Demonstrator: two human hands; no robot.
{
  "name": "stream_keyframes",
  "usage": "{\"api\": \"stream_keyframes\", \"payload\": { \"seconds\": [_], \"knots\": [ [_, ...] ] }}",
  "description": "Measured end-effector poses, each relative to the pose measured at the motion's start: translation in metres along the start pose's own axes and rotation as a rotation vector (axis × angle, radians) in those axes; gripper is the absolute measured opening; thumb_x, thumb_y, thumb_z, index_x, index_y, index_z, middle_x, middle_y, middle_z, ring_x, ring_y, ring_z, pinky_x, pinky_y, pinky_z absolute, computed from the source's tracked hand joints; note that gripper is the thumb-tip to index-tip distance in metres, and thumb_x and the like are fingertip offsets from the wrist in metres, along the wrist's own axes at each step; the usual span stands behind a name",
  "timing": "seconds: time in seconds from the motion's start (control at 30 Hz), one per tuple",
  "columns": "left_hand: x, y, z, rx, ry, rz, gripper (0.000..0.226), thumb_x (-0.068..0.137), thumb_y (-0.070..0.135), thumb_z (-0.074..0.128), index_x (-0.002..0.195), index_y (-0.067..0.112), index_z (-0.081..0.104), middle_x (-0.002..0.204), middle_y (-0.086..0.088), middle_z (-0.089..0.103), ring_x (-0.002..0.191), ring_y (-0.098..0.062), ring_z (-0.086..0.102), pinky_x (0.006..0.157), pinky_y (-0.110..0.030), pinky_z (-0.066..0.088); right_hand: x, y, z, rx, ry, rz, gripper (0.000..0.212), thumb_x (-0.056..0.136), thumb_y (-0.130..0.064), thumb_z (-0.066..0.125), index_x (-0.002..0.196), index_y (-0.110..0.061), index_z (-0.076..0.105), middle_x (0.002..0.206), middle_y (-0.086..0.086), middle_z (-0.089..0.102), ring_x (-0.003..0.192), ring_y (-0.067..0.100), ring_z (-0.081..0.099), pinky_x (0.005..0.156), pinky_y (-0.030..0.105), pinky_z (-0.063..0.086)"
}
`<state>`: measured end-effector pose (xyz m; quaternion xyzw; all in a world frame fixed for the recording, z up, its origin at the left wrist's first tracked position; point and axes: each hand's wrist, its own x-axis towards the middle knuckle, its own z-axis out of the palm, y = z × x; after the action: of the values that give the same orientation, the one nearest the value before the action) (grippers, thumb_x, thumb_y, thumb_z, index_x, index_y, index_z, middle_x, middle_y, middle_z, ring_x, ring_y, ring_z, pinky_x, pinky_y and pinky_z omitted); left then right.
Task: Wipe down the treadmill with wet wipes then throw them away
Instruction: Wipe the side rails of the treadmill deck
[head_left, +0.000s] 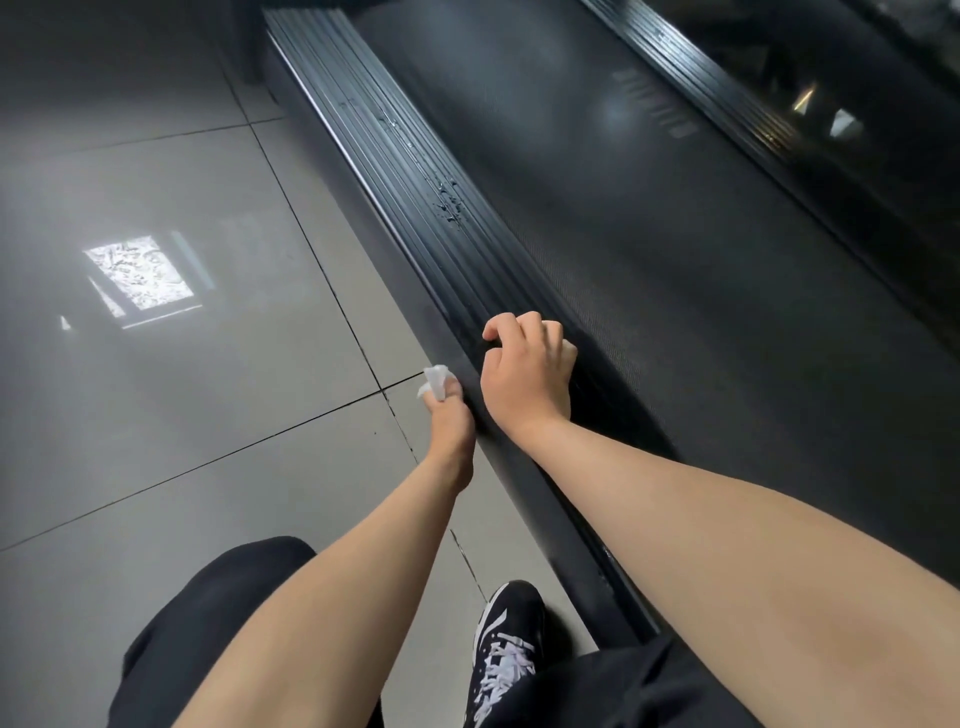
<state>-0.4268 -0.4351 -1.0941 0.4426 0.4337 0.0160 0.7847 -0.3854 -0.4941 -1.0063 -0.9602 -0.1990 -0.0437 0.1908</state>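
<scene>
As L hand (452, 423) pinches wipe (434, 382), it's crumpled, white.

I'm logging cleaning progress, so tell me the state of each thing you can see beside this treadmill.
Black ribbed side rail: wet with droplets further up.
White crumpled wet wipe: pinched in the left hand, beside the rail's outer edge.
Right hand: fingers curled, resting on the rail; unclear whether it holds a wipe.
Black treadmill belt: no droplets visible.
Black white-laced shoe: on the grey tiled floor.
</scene>
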Motion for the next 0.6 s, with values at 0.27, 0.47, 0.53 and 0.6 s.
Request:
{"api": "stream_keyframes", "payload": {
  "seconds": [0.27,0.47,0.53,0.6],
  "knots": [
    [-0.008,-0.019,-0.010,0.018,-0.052,-0.161,0.031,0.106,0.043,0.033,0.117,0.017,0.047,0.086,-0.001,0.057,0.067,-0.014,0.053,0.061,-0.028,0.049,0.001,0.003,-0.002,0.050,0.002,0.006,0.022,0.094,-0.015,0.045,0.106,-0.024,0.061,0.114,-0.001,0.057,0.113,0.022,0.046,0.100,0.043,0.035],
    [-0.022,0.043,0.003,0.040,-0.059,0.223,0.056,0.109,0.041,0.032,0.161,0.032,0.013,0.162,0.006,0.027,0.147,-0.017,0.028,0.122,-0.039,0.022,0.000,0.005,-0.006,0.116,0.002,0.047,0.020,0.093,-0.015,0.050,0.104,-0.022,0.065,0.113,-0.001,0.059,0.112,0.021,0.049,0.098,0.040,0.038],
    [-0.021,0.059,0.004,0.065,-0.070,0.291,0.056,0.110,0.039,0.031,0.161,0.036,0.008,0.159,0.018,0.021,0.143,-0.008,0.024,0.118,-0.033,0.020,-0.001,0.005,-0.008,0.121,-0.010,0.056,0.020,0.093,-0.015,0.051,0.104,-0.022,0.066,0.114,0.000,0.059,0.112,0.022,0.049,0.097,0.039,0.038],
    [-0.023,0.059,0.002,0.121,-0.075,0.342,0.058,0.110,0.040,0.030,0.161,0.034,0.005,0.165,0.014,0.014,0.145,-0.005,0.019,0.117,-0.030,0.019,-0.004,0.005,-0.010,0.126,-0.025,0.054,0.020,0.093,-0.015,0.051,0.106,-0.021,0.066,0.116,0.001,0.059,0.113,0.022,0.049,0.096,0.039,0.040]
  ]
}}
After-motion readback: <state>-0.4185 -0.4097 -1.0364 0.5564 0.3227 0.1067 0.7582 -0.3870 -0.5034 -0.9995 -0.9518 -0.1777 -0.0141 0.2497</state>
